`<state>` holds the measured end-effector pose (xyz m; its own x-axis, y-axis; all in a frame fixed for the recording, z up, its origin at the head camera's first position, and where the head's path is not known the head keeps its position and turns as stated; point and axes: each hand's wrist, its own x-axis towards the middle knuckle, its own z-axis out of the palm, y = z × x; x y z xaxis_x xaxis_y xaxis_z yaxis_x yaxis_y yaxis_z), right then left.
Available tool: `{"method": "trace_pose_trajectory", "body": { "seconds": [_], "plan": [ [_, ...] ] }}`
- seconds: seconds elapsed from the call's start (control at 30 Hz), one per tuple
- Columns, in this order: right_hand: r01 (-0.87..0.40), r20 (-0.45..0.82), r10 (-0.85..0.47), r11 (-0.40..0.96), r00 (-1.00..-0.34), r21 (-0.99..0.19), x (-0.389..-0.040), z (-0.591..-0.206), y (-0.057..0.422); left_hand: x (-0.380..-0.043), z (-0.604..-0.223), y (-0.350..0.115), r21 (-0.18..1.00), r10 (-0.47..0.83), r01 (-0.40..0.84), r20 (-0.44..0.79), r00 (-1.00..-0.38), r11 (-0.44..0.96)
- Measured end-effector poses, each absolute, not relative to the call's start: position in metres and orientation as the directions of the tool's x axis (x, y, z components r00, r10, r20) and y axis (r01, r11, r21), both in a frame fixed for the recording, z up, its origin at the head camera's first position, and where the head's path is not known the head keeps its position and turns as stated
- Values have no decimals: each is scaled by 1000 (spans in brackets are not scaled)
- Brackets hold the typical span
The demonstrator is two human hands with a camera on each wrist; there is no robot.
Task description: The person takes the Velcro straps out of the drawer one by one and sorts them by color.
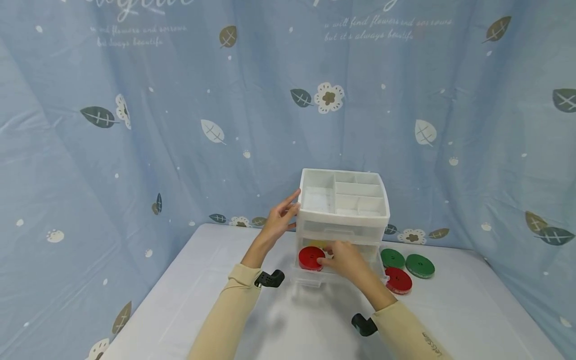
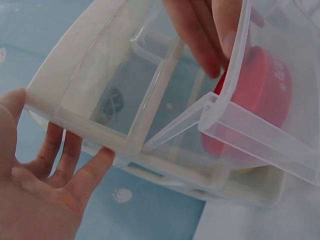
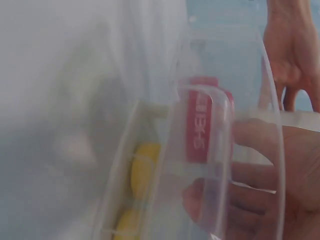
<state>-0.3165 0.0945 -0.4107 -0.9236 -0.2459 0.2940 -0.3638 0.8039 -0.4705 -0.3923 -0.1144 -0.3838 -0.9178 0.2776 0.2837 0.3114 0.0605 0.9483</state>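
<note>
Hanging across the far side, a pale blue fabric curtain (image 1: pixel 180 100) printed with leaves and flowers backs a white-covered table (image 1: pixel 180 300). On the table stands a white and translucent plastic drawer unit (image 1: pixel 342 218) with a compartmented tray top. Its clear plastic lower drawer (image 1: pixel 328 278) is pulled out toward the near side. The left hand (image 1: pixel 280 217), open with fingers spread, touches the unit's left side. The right hand (image 1: pixel 345 257) reaches into the drawer with bent fingers at the right edge of a thick red disc (image 1: pixel 311 258) with pale lettering on its rim; whether it grips the disc, I cannot tell. That disc is at the drawer's left part. To the right of the unit, a second red disc (image 1: pixel 399 281) lies on the table, nearer than two flat green discs, one left (image 1: pixel 392 258), one right (image 1: pixel 420 266). Two small yellow rounded objects (image 3: pixel 145 170) show through the plastic.
</note>
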Motion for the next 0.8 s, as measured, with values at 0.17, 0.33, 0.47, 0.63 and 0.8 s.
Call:
{"method": "trace_pose_trajectory", "body": {
  "seconds": [0.17,0.33,0.47,0.63,0.8],
  "plan": [
    [-405,348,-262,796,-900,-450,-320,-417,84,-393,-384,-114,949,284,309,281,-917,58],
    [-443,378,-289,786,-880,-430,-324,-418,75,-396,-383,-116,951,304,307,283,-910,33],
    [-420,336,-288,792,-897,-444,-327,-417,71,-398,-382,-116,949,302,314,293,-907,22],
    [-403,313,-283,799,-907,-446,-328,-419,69,-397,-383,-115,944,295,327,302,-906,36],
    [-395,312,-274,803,-910,-446,-328,-421,68,-396,-384,-115,944,290,328,301,-908,48]
  ]
}}
